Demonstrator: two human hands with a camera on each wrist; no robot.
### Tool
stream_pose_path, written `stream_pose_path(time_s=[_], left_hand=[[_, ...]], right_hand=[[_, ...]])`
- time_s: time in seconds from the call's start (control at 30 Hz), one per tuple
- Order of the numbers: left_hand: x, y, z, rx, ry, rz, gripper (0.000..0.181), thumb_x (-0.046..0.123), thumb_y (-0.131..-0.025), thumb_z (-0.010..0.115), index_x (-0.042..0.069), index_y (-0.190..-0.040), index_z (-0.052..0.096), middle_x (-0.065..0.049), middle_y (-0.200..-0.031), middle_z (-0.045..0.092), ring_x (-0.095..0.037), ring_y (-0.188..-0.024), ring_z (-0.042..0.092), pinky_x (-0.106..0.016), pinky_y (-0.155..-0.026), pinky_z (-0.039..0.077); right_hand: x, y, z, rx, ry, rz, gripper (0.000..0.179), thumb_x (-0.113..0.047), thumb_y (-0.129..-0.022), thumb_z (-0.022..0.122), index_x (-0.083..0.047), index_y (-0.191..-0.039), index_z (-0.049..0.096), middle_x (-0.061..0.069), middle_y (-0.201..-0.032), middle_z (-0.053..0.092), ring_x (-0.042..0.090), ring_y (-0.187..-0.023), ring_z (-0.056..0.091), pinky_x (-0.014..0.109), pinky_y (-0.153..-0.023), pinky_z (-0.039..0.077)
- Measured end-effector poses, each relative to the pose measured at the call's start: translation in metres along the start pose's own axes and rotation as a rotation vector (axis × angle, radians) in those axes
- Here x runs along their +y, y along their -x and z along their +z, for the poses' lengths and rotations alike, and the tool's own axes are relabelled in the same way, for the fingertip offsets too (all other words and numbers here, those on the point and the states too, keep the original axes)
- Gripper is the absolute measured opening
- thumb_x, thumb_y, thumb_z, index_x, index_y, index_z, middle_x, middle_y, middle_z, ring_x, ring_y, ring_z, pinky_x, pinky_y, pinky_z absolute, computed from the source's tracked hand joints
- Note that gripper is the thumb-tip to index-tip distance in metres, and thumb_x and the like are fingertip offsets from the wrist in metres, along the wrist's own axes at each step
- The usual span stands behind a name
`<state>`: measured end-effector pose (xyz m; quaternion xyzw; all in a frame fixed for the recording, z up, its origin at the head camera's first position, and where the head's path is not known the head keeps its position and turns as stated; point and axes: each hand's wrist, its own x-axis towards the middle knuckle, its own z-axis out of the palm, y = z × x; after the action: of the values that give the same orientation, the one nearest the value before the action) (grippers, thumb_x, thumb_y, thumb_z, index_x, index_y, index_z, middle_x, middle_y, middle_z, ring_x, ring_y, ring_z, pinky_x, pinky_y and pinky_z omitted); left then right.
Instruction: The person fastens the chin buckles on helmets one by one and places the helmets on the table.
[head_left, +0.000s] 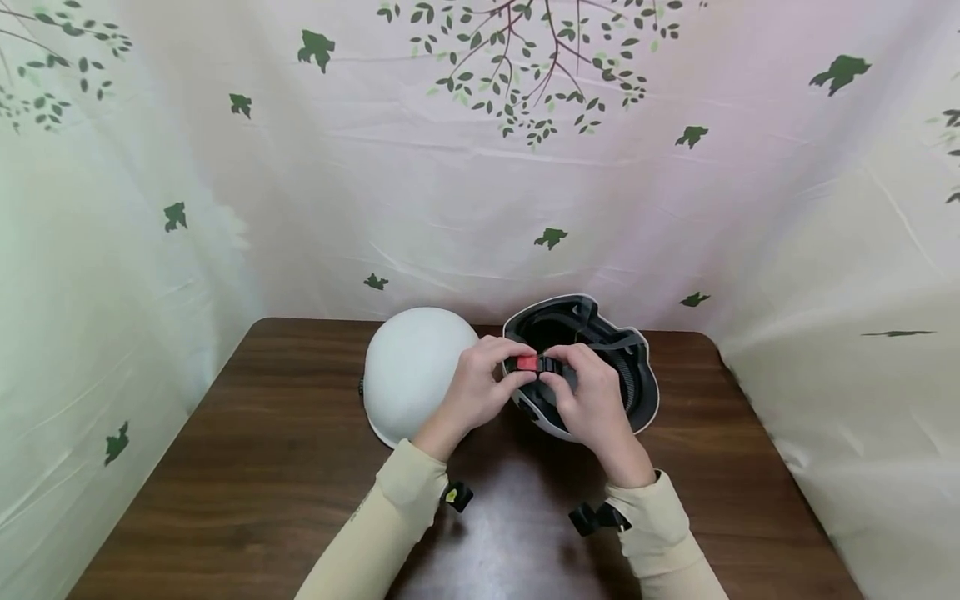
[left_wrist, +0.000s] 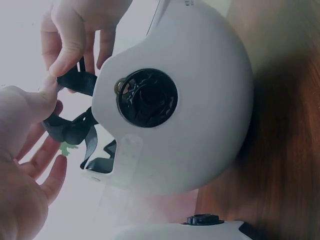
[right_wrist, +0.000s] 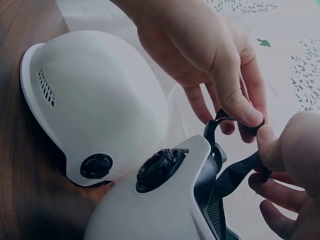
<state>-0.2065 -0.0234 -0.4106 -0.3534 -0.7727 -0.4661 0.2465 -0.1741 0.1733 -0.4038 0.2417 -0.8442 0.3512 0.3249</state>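
Note:
A white helmet (head_left: 653,398) lies on its crown on the table, its black padded inside facing up. Above its near left part, both hands meet at a red and black chin-strap buckle (head_left: 528,363). The left hand (head_left: 480,377) pinches the red end between thumb and fingers. From the other side, the right hand (head_left: 592,392) pinches the black end. Black webbing straps (right_wrist: 232,175) run from the buckle down into the helmet. A round black dial (left_wrist: 148,97) sits on this helmet's shell. In the right wrist view, the fingertips partly hide the buckle.
A second white helmet (head_left: 420,367) stands dome up just left of the held one, with a black dial (right_wrist: 96,166) on its side. Both are near the back edge of the brown wooden table (head_left: 225,475). A leaf-printed white curtain (head_left: 465,192) hangs behind.

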Motion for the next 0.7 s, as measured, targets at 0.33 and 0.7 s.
stream_pose_path(time_s=[0.33, 0.7], left_hand=[[-0.0003, -0.0018, -0.0003, -0.006, -0.007, -0.014, 0.027, 0.01, -0.081, 0.092, 0.007, -0.105, 0.08, -0.005, -0.101, 0.078, -0.019, -0.087, 0.062, -0.021, -0.067, 0.048], [-0.0003, -0.0013, -0.003, -0.029, 0.014, -0.014, 0.025, 0.012, -0.083, 0.091, 0.006, -0.105, 0.08, -0.004, -0.1, 0.077, -0.025, -0.085, 0.064, -0.021, -0.068, 0.048]], right_hand=[[-0.0033, -0.002, 0.0003, -0.003, 0.015, 0.0, 0.029, 0.003, -0.082, 0.087, 0.0, -0.107, 0.072, 0.014, -0.1, 0.072, 0.028, -0.09, 0.069, 0.048, -0.081, 0.06], [-0.0036, -0.0006, 0.0001, -0.016, 0.003, -0.008, 0.03, -0.001, -0.082, 0.088, 0.0, -0.108, 0.073, 0.013, -0.101, 0.073, 0.027, -0.09, 0.069, 0.048, -0.08, 0.061]])
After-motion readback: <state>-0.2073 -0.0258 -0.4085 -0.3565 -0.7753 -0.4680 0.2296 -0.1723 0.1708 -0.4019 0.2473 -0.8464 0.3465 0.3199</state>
